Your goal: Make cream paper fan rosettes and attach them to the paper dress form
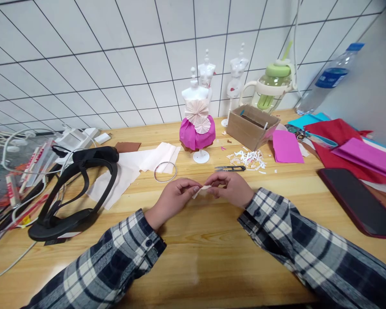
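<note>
At the far left edge of the counter (pixel 193 257) lies a tangle of white cables (pixel 16 146) and a black headband-shaped device (pixel 73 193), with pale paper sheets (pixel 138 165) spread just to its right and a thin metal ring (pixel 165 171) resting at their edge.

Near the middle of the counter, toward the front edge, the left hand (pixel 172 199) and the right hand (pixel 233 188) meet over a small strip of pale paper (pixel 202 189). The left hand's fingers (pixel 193 185) are pinched on the strip's left end, and the right hand's fingers are closed on its right end, so the paper hangs between them just above the wood. To work such a small strip cleanly, it seems best to keep both pinches close to the fold line, press each crease flat with the fingertips before moving along, and hold the strip low so it does not twist.

Behind the hands, a small mannequin (pixel 197 124) stands in a magenta paper skirt with pale fan rosettes; two bare mannequins stand by the wall. To the right lie thread snips (pixel 230 168), a heap of white paper scraps (pixel 249 159), and a cardboard box (pixel 251 126). Further right are a pink sheet (pixel 287 146), a green-lidded jug (pixel 273 86), red and magenta paper (pixel 350 146), a water bottle (pixel 331 77), and a dark phone (pixel 360 201) near the right edge.
</note>
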Motion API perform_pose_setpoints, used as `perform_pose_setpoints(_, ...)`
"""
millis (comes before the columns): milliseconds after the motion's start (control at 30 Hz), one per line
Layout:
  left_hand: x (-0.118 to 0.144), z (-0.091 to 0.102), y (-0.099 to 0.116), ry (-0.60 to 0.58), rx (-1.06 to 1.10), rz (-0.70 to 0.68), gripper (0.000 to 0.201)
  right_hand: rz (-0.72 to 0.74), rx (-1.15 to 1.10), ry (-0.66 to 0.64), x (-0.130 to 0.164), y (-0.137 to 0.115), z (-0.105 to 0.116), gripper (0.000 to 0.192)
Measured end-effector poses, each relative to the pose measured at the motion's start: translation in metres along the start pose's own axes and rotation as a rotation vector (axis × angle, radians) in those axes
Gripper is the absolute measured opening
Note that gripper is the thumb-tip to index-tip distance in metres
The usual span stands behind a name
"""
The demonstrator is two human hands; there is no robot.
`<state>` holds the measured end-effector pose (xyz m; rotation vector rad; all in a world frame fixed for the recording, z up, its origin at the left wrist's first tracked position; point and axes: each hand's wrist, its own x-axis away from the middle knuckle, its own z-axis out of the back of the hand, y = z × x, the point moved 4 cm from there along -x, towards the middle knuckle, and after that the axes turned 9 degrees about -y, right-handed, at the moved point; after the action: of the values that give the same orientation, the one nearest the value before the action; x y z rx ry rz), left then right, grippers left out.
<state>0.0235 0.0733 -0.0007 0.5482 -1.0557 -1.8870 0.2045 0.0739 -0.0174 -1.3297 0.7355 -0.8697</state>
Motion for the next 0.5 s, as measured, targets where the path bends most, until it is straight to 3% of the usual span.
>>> perform_pose_setpoints(133, -0.001, 0.003, 0.001, 0.0, -0.162, -0.112, 0.021, -0.008, -0.011, 0.012, -0.002, 0.0, 0.006, 0.025)
perform_pose_setpoints(367, 0.0, 0.007, 0.01, 0.109, -0.426, -0.308, 0.03, 0.086, 0.272, 0.138, 0.002, -0.01, 0.003, 0.005)
perform_pose_setpoints(500, 0.006, 0.003, 0.023, 0.123, -0.642, -0.343, 0.018, 0.089, 0.296, 0.129, 0.003, -0.01, -0.005, 0.005)
